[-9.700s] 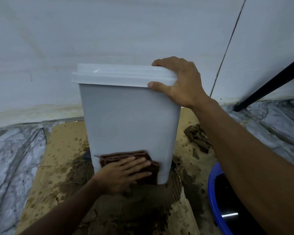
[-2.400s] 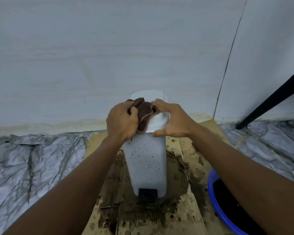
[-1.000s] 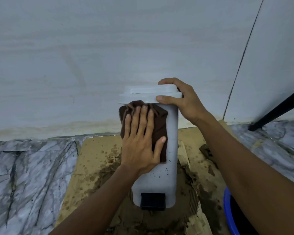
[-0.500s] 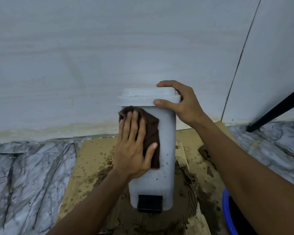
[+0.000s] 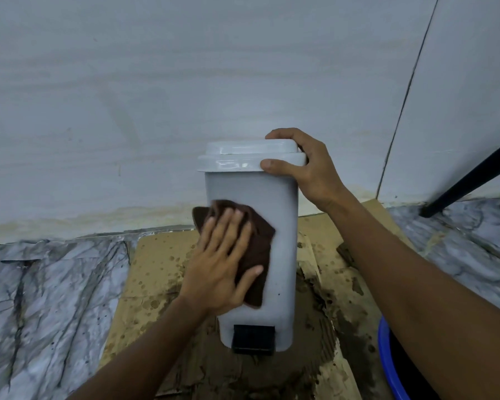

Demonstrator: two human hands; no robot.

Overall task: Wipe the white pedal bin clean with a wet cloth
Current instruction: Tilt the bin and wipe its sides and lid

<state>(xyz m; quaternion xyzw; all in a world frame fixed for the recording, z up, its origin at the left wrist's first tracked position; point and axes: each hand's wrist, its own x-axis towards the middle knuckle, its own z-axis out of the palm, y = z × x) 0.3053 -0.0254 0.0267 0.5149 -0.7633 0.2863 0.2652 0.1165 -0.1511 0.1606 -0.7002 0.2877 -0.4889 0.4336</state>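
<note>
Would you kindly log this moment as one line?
phase: wiping | left hand: presses brown cloth on white plastic pedal bin | right hand: grips white lid

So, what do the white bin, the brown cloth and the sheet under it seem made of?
Pedal bin: probably moulded plastic, smooth, with glossy glints on the lid. Cloth: soft napped fabric, perhaps microfibre; it folds limply. Sheet: cardboard, matte tan, darkened where wet.

Looked like a home floor corner: grey-veined marble floor (image 5: 49, 298), pale wall panels (image 5: 185, 82), soggy cardboard sheet (image 5: 156, 269) laid down, blue bucket (image 5: 384, 356) alongside.
</note>
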